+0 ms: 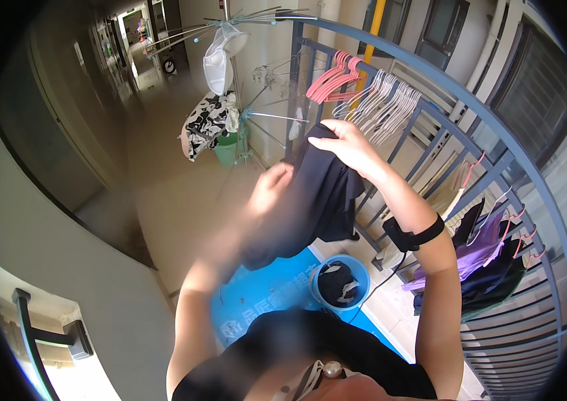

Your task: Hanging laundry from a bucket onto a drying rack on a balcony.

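My right hand point(346, 143) pinches the top edge of a dark garment point(331, 178) between thumb and fingers. The cloth hangs in folds in front of me. At its left edge is my left hand point(271, 185), fingers curled; blur hides whether they grip the cloth. Below the garment, a light blue bucket point(363, 278) holds dark cloth point(336, 285) with some white pieces. It stands by the edge of a blue mat point(258, 290) bearing white writing. A black strap with a small device point(406, 235) is around my right forearm, and a cable runs from it.
Pink hangers point(336, 82) and white hangers point(388, 100) hang on a grey metal railing point(433, 60) curving along the right. Clothes point(489, 245) hang farther down it. A folding drying rack point(248, 113) carries a white bra point(220, 62) and patterned cloth point(208, 120), near a green bucket point(228, 148).
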Motion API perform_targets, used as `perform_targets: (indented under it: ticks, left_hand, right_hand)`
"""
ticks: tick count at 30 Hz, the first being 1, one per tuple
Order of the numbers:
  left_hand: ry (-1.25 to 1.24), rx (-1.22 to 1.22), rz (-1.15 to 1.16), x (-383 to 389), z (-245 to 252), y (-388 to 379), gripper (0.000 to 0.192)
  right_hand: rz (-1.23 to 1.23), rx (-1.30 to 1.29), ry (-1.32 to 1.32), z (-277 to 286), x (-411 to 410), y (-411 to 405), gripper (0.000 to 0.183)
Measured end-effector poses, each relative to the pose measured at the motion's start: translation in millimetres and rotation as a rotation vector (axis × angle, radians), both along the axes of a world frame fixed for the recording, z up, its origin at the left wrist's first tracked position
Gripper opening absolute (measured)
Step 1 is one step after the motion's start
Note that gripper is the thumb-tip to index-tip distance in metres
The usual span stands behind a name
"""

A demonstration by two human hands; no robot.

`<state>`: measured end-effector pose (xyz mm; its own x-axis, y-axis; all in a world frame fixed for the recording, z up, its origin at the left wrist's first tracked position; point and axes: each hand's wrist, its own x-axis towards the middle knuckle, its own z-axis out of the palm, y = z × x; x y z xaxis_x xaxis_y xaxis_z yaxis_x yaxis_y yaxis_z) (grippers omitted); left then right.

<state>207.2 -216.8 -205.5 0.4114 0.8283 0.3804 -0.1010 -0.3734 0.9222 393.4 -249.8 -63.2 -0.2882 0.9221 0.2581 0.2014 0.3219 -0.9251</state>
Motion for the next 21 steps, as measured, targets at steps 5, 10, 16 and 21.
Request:
perform_targets:
  ticks: [5,10,16,21]
  left_hand:
    - [0.345,0.381,0.234,11,-9,-15,0.027]
    - [0.297,0.124,0.165,3,-45,-1,0.03]
    - [0.198,-0.191,0.176,-78,-73,4,0.024]
    - [-0.58,-0.5,-0.083,-44,-3,-16,0.031]
  right_hand:
    - [-0.039,0.039,-0.159,30,26,-3,0.013]
    - [-0.068,0.058,-0.094,43,57,3,0.014]
    - [-0.134,-0.04,-0.145,-17,108,44,0.034]
    - [-0.019,-0.268,-0.14,-93,115,77,0.039]
